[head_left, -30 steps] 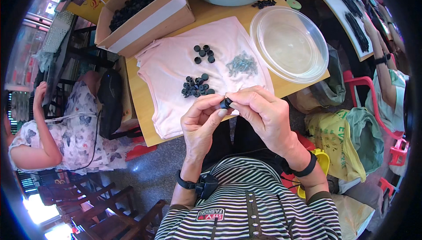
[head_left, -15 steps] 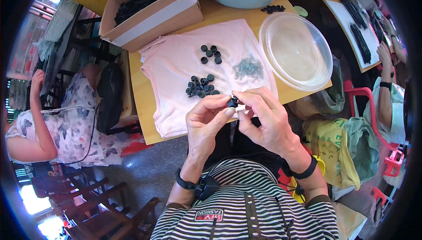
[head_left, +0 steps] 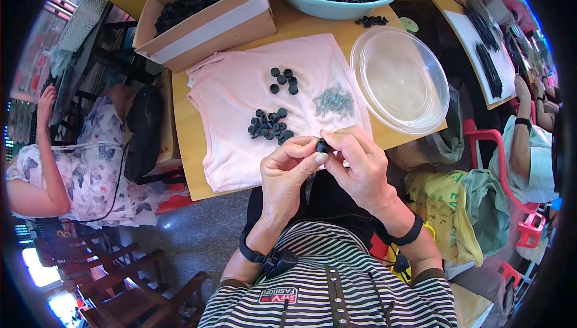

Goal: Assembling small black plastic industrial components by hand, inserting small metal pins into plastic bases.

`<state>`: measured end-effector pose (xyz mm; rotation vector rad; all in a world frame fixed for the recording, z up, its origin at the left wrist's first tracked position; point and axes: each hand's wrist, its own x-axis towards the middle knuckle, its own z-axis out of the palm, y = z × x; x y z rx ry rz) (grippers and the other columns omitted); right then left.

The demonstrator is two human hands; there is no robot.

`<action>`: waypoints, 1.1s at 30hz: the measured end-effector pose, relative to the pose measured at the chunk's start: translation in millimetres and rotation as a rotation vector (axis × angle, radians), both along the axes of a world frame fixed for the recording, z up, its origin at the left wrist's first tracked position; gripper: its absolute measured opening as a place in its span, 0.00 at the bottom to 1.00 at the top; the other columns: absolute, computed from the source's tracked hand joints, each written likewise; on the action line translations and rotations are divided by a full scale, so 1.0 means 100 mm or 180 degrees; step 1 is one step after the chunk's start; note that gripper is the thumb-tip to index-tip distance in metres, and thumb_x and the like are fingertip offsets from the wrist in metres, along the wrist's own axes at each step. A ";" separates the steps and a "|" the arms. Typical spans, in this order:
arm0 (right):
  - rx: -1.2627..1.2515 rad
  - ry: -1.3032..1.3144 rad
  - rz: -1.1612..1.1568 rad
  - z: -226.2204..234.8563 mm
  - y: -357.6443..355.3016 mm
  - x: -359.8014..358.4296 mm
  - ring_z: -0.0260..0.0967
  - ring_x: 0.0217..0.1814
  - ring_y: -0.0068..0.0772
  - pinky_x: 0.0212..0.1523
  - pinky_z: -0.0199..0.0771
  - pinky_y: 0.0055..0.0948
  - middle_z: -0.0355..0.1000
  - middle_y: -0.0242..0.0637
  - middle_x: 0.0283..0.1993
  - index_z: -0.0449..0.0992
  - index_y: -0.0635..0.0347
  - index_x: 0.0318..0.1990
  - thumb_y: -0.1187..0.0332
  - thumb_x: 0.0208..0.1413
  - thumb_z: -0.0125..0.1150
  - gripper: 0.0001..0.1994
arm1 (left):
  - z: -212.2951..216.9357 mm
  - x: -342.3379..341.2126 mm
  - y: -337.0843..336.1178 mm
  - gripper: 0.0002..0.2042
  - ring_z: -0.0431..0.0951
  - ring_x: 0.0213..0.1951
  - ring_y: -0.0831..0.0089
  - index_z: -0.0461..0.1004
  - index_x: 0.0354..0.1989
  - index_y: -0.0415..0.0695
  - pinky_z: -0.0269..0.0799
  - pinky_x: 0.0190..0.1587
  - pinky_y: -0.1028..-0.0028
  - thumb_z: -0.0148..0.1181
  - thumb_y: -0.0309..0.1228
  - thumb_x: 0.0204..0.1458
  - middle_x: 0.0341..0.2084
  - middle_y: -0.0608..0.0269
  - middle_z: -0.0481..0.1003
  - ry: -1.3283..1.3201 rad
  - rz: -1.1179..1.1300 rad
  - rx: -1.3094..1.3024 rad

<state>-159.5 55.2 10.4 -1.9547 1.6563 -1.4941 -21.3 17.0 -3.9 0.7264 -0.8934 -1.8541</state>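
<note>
Over the near edge of the table, my left hand (head_left: 287,168) pinches a small black round plastic part (head_left: 323,146) between thumb and fingertips. My right hand (head_left: 359,164) meets it from the other side, thumb and index finger pressed on the same part, so its details are mostly covered. Just beyond my hands, a pink cloth (head_left: 231,93) is spread out, bearing a pile of small black plastic parts (head_left: 267,125). Farther off lie several round black caps (head_left: 281,79). To their right is a heap of small silvery metal pieces (head_left: 334,102), perhaps screws.
A cardboard box (head_left: 210,27) and a pale green basin (head_left: 324,7), both full of black parts, stand at the back. A clear round plastic lid (head_left: 399,81) lies on the right. People sit at both sides; bags (head_left: 445,208) and a red chair (head_left: 502,129) are at right.
The part between my fingers has turned more upright, and my right fingers have closed in around it. The whole view has shifted slightly; the things on the cloth look the same.
</note>
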 end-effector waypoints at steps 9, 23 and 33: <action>-0.0015 0.0265 0.0256 0.07 -0.12 -0.14 0.68 0.30 0.38 0.31 0.70 0.30 0.68 0.39 0.30 0.73 0.67 0.37 0.83 0.38 0.65 0.15 | -0.07 -0.05 -0.06 0.07 0.76 0.44 0.73 0.77 0.36 0.37 0.74 0.49 0.74 0.63 0.16 0.48 0.42 0.56 0.75 0.0235 -0.0062 0.0238; 0.0863 0.0470 -0.0884 0.60 -1.53 -0.92 0.73 0.35 0.44 0.37 0.70 0.35 0.73 0.48 0.35 0.75 0.67 0.41 0.66 0.52 0.62 0.13 | 0.03 0.57 -0.76 0.10 0.73 0.34 0.80 0.78 0.42 0.39 0.67 0.39 0.81 0.61 0.23 0.51 0.37 0.66 0.76 -0.2906 0.0370 -0.1509; 0.0504 0.0545 -0.0349 0.39 -1.40 -0.53 0.73 0.37 0.45 0.40 0.72 0.36 0.74 0.44 0.39 0.78 0.60 0.41 0.67 0.51 0.61 0.11 | -0.12 0.57 -0.85 0.08 0.74 0.38 0.70 0.80 0.37 0.41 0.68 0.41 0.75 0.63 0.24 0.47 0.36 0.61 0.75 -0.3217 0.0285 -0.2316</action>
